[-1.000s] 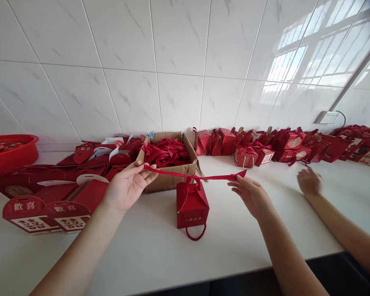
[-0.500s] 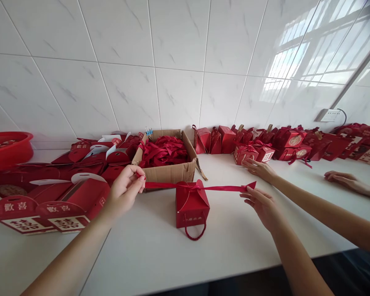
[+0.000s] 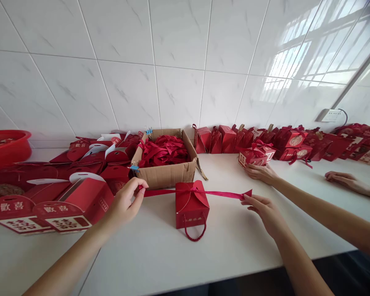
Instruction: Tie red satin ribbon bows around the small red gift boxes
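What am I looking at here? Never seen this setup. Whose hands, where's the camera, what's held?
There's no robot: these are a person's bare hands, and every picture comes from one camera worn on their head, looking forward and down. The left hand and right hand pinch opposite ends of a red ribbon, stretched across the top of a small red box standing on the white table. Behind it, a cardboard carton holds loose ribbons. More red boxes lie at the left, near a red basin. Two other hands show at the right, not the wearer's: one at a ribboned box, one on the table.
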Motion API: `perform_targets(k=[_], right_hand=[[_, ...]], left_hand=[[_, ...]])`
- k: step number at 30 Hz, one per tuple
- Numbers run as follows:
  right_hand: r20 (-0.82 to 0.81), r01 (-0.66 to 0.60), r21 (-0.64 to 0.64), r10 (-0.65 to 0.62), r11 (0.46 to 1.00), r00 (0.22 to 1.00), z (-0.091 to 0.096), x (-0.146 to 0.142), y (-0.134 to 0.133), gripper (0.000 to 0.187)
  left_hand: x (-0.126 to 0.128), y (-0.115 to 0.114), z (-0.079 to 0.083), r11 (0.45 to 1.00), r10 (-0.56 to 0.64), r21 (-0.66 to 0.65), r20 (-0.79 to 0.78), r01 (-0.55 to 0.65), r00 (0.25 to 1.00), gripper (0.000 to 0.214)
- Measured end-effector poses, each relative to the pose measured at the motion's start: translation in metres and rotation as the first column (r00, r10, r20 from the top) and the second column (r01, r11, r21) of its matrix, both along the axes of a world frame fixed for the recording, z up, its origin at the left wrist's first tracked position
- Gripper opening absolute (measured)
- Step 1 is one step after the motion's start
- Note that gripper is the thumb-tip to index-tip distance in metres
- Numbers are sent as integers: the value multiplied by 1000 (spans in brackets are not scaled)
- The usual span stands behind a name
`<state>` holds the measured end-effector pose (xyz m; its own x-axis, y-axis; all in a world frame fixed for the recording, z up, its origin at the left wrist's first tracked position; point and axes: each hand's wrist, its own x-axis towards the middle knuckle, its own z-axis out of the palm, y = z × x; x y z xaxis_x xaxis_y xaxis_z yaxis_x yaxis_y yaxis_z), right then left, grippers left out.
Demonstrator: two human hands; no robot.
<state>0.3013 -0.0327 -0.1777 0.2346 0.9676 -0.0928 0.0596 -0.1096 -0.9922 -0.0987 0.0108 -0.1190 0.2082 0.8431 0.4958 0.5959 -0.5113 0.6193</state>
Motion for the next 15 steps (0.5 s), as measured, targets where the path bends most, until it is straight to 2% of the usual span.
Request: perform_targets(k=[4, 9, 12, 15], right_hand=[[34, 5, -27, -4, 1000, 999, -3, 5, -2, 35], [72, -8, -48, 11, 999, 997, -8, 8, -4, 36], [77, -17, -55, 21, 998, 997, -11, 9, -4, 36], [78, -30, -58, 34, 998, 996, -11, 8, -3, 35]], left_hand=[[-6, 3, -10, 999, -16, 42, -136, 22, 991, 10], [-8, 3, -15, 999, -36, 28, -143, 40, 989, 11], [-5, 1, -15, 999, -36, -24, -111, 34, 993, 13], [5, -2, -11, 988, 3, -152, -47, -11, 999, 19]])
